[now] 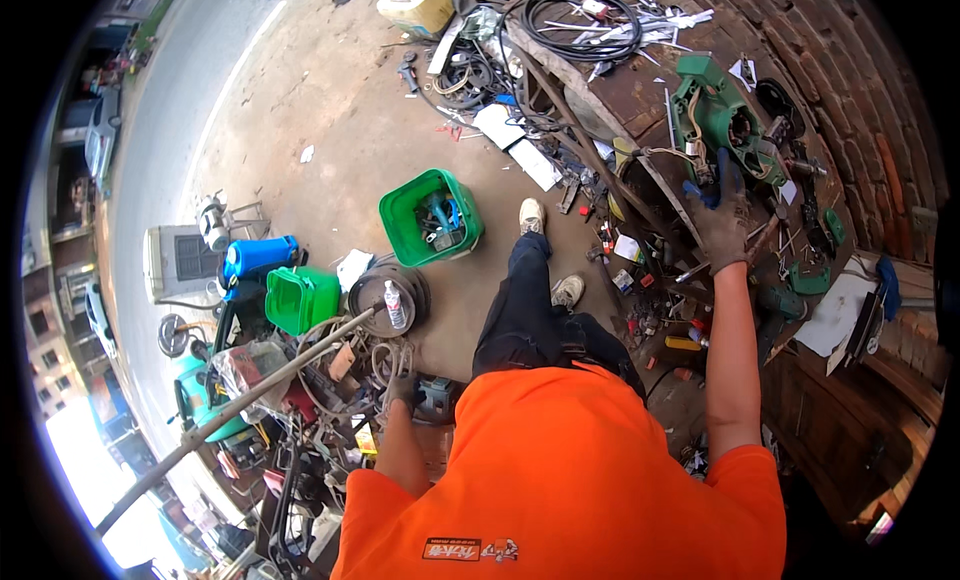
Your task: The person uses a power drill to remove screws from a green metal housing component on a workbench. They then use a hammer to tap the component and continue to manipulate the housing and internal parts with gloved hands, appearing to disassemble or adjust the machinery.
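My right hand [722, 230], in a grey work glove, reaches to the bench at the right. Its fingers are bent around a blue two-pronged piece [703, 192], perhaps a tool's handles; I cannot make out its kind. Just beyond it lies a green machine housing [722, 115], opened up, with wires and a round hollow inside. My left hand [402, 390], also gloved, hangs low by a looped grey hose [385, 358] and a grey boxy machine part [437, 398]. Its fingers are too small and shaded to read, and no clear hold on the hose shows.
A green bucket [392, 230] with tools stands on the ground ahead; another green bucket [303, 302] is further left. A long pole [250, 392] slants over heaped scrap. A plastic bottle [394, 308] stands on a round metal piece. Coiled black cable [580, 52] lies at the bench's far end.
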